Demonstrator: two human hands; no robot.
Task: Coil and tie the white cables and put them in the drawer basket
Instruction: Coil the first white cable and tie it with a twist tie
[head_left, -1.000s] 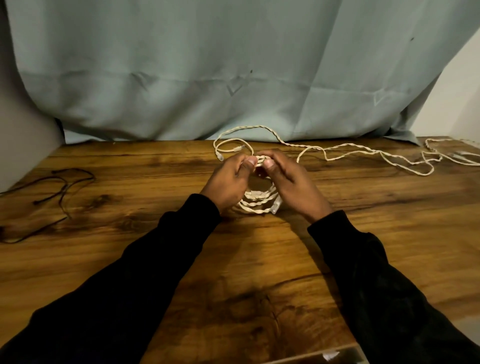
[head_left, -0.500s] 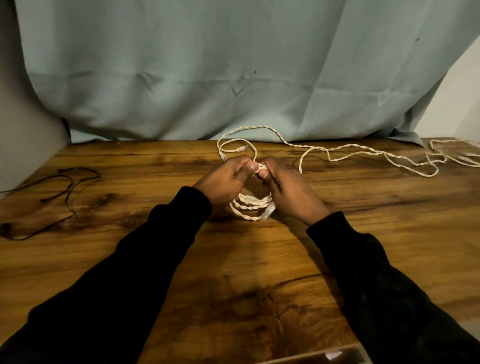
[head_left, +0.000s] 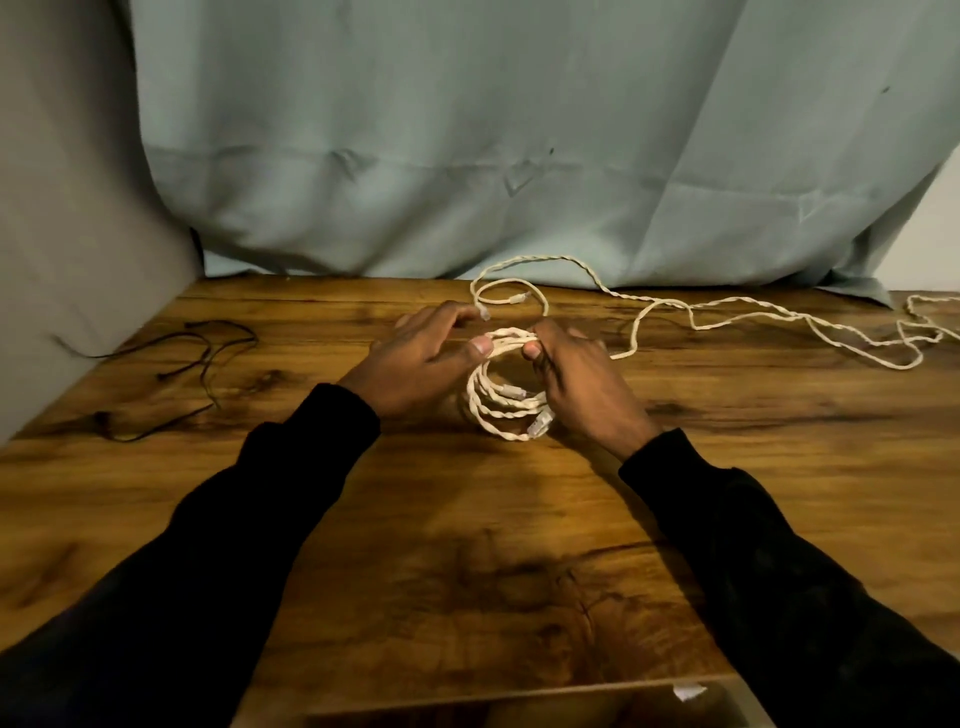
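**Both hands pinch the top of a white coil**

Head view: the left hand (head_left: 415, 364) and right hand (head_left: 582, 384) meet over the middle of the wooden table (head_left: 467, 571). Between them stands a coil (head_left: 498, 410) of twisted white cable, several loops bunched together. The left thumb presses on the top of the coil from the left, while the other left fingers reach out behind it, nearly straight. The right thumb and fingers curl round the same top strands from the right, so the two thumbs sit close together with a short stretch of cable between them. The loops hang down below the grip, in front of the right palm, and reach the table; a pale connector (head_left: 537, 427) shows at the bottom right of the coil.

Behind the grip, a loose cable (head_left: 670, 304) curls into a small loop just beyond the left fingertips, then trails away to the right across the table toward its far edge. Well to the left of the hands lies a thin black wire (head_left: 202, 358). A pale blue-green cloth (head_left: 519, 156) hangs behind the table. Both arms wear black sleeves (head_left: 249, 519). Nearer than the grip, at the bottom edge, a lighter rim (head_left: 519, 699) shows; what it belongs to cannot be told.
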